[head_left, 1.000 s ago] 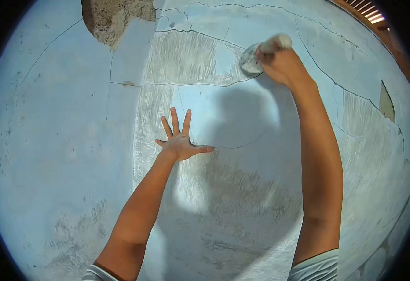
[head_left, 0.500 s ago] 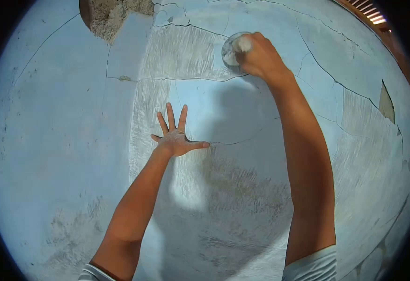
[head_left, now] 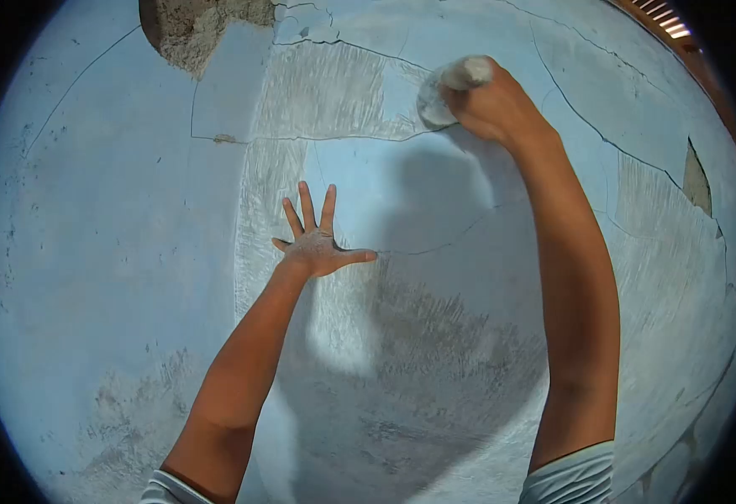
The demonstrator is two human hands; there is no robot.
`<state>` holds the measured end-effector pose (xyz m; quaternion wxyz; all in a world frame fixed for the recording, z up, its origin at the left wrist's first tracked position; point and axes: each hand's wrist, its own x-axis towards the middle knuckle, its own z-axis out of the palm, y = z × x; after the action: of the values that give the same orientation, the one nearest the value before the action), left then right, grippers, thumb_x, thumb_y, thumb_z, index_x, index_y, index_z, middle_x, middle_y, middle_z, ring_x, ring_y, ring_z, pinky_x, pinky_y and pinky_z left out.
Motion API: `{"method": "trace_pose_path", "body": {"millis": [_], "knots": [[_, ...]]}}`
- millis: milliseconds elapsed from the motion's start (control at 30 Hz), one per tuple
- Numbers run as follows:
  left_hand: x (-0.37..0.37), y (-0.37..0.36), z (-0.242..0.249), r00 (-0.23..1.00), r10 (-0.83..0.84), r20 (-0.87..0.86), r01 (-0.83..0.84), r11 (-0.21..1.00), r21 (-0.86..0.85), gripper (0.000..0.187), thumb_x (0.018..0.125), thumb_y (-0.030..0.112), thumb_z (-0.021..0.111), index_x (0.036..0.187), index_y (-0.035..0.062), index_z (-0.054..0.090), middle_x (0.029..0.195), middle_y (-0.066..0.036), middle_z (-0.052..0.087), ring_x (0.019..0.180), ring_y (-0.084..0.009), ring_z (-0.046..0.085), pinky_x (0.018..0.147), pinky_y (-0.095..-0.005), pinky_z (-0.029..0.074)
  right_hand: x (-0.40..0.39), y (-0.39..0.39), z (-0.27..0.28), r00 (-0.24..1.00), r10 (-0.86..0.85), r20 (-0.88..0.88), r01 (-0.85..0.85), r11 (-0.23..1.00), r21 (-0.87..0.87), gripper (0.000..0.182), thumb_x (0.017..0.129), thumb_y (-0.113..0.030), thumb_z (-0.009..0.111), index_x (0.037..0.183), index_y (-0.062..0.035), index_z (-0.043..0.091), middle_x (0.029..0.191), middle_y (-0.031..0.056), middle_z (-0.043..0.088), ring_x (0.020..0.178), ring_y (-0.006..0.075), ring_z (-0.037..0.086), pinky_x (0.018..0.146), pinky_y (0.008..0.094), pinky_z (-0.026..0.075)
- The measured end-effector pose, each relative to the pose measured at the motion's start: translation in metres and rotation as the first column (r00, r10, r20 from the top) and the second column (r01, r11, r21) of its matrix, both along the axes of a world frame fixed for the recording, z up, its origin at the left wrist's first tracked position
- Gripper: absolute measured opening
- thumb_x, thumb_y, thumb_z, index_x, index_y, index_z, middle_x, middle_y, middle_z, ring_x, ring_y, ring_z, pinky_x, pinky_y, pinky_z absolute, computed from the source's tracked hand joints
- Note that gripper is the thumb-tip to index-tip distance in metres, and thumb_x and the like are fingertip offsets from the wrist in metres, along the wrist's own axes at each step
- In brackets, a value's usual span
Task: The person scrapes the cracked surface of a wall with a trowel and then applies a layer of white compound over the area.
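My left hand (head_left: 313, 250) lies flat on the pale blue wall (head_left: 116, 218), its dusty fingers spread wide over a scratched strip. Higher up and to the right, my right hand (head_left: 492, 102) is wrapped round a dusty grey hand tool (head_left: 437, 102). A pale, rounded end of the tool sticks out above the fist, and a smeared grey part reaches down-left towards the wall. Its exact kind is hidden by the grip and the blur. Left of the tool, a scored patch (head_left: 326, 92) of many short scratches lies between two cracks.
Broken plaster leaves a rough brown hole (head_left: 208, 29) at the top left. Long cracks cross the upper wall, and a triangular chip (head_left: 696, 181) gapes at the right. Below my hands is a rough, darker scraped area (head_left: 435, 353). Slatted light (head_left: 664, 18) shows top right.
My right hand and the tool have moved to the right, and the tool is tipped differently, its pale end now further right. My left hand has stayed in place.
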<state>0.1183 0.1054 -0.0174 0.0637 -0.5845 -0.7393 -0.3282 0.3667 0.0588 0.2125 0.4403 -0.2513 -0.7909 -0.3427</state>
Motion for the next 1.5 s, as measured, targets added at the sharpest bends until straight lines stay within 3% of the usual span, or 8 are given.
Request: {"method": "trace_pose_path", "body": {"millis": [167, 433, 567, 767, 900, 933, 1067, 1500], "knots": [[-0.001, 0.004, 0.001, 1.000, 0.004, -0.002, -0.004, 1.000, -0.008, 0.168, 0.052, 0.096, 0.078, 0.166, 0.0324, -0.027, 0.169, -0.016, -0.042, 0.152, -0.0463, -0.040, 0.111, -0.0902, 0.009, -0.024, 0.046, 0.008, 0.986, 0.129, 0.108, -0.147, 0.971, 0.187, 0.021, 0.093, -0.016, 0.061, 0.101, -0.0026, 0.074, 0.106, 0.0210, 0.075, 0.100, 0.0412, 0.069, 0.091, 0.0465, 0.054], [-0.001, 0.001, 0.002, 1.000, 0.006, -0.006, -0.006, 0.999, -0.032, 0.168, 0.053, 0.097, 0.078, 0.167, 0.0310, -0.026, 0.168, -0.018, -0.042, 0.152, -0.0468, -0.040, 0.111, -0.0896, 0.009, -0.004, 0.027, 0.016, 0.996, 0.085, 0.004, -0.085, 0.996, -0.019, 0.026, 0.087, -0.013, 0.061, 0.104, 0.0000, 0.075, 0.105, 0.0279, 0.073, 0.102, 0.0456, 0.069, 0.092, 0.0491, 0.056], [0.000, 0.002, 0.000, 1.000, 0.002, -0.008, -0.002, 1.000, -0.009, 0.168, 0.052, 0.097, 0.077, 0.167, 0.0312, -0.025, 0.169, -0.016, -0.042, 0.152, -0.0466, -0.040, 0.112, -0.0892, 0.008, -0.037, 0.045, 0.004, 0.972, 0.233, 0.010, -0.230, 0.947, 0.224, 0.024, 0.085, -0.014, 0.062, 0.103, 0.0000, 0.071, 0.105, 0.0268, 0.073, 0.099, 0.0466, 0.068, 0.088, 0.0520, 0.056], [0.000, -0.001, -0.001, 1.000, 0.006, -0.007, -0.006, 1.000, -0.019, 0.166, 0.054, 0.097, 0.077, 0.167, 0.0302, -0.025, 0.168, -0.016, -0.042, 0.152, -0.0461, -0.041, 0.112, -0.0896, 0.008, -0.009, 0.037, 0.020, 0.985, 0.168, -0.038, -0.167, 0.986, 0.026, 0.026, 0.092, -0.019, 0.055, 0.102, -0.0012, 0.072, 0.103, 0.0272, 0.074, 0.097, 0.0471, 0.068, 0.088, 0.0527, 0.056], [0.001, 0.004, -0.005, 1.000, -0.001, 0.001, 0.001, 1.000, -0.004, 0.166, 0.054, 0.096, 0.077, 0.167, 0.0310, -0.024, 0.168, -0.017, -0.042, 0.151, -0.0477, -0.041, 0.111, -0.0904, 0.007, -0.033, 0.065, 0.027, 0.953, 0.302, -0.007, -0.293, 0.931, 0.219, 0.028, 0.092, -0.018, 0.055, 0.102, 0.0005, 0.073, 0.105, 0.0289, 0.074, 0.096, 0.0480, 0.069, 0.089, 0.0537, 0.056], [0.002, 0.004, -0.004, 1.000, 0.001, 0.002, -0.001, 1.000, 0.003, 0.165, 0.053, 0.097, 0.077, 0.168, 0.0315, -0.023, 0.168, -0.017, -0.042, 0.151, -0.0484, -0.040, 0.110, -0.0907, 0.007, -0.028, 0.052, 0.032, 0.972, 0.213, -0.096, -0.211, 0.977, 0.031, 0.028, 0.091, -0.018, 0.055, 0.103, 0.0002, 0.073, 0.104, 0.0290, 0.074, 0.097, 0.0476, 0.070, 0.089, 0.0540, 0.055], [-0.004, 0.004, 0.000, 1.000, -0.020, 0.017, 0.019, 0.999, 0.038, 0.165, 0.053, 0.097, 0.076, 0.168, 0.0324, -0.023, 0.168, -0.017, -0.043, 0.151, -0.0484, -0.041, 0.110, -0.0909, 0.006, -0.005, 0.021, 0.035, 0.999, 0.015, 0.029, -0.016, 1.000, 0.025, 0.028, 0.091, -0.017, 0.056, 0.103, 0.0009, 0.073, 0.108, 0.0282, 0.074, 0.100, 0.0468, 0.070, 0.091, 0.0549, 0.055], [0.001, 0.002, -0.001, 1.000, 0.014, 0.007, -0.014, 1.000, -0.008, 0.167, 0.053, 0.097, 0.077, 0.166, 0.0318, -0.027, 0.168, -0.016, -0.043, 0.152, -0.0468, -0.040, 0.112, -0.0895, 0.008, -0.035, 0.037, 0.032, 0.989, 0.134, 0.065, -0.142, 0.979, 0.146, 0.028, 0.085, -0.010, 0.058, 0.104, 0.0011, 0.076, 0.108, 0.0269, 0.075, 0.101, 0.0452, 0.071, 0.094, 0.0517, 0.057]]}}
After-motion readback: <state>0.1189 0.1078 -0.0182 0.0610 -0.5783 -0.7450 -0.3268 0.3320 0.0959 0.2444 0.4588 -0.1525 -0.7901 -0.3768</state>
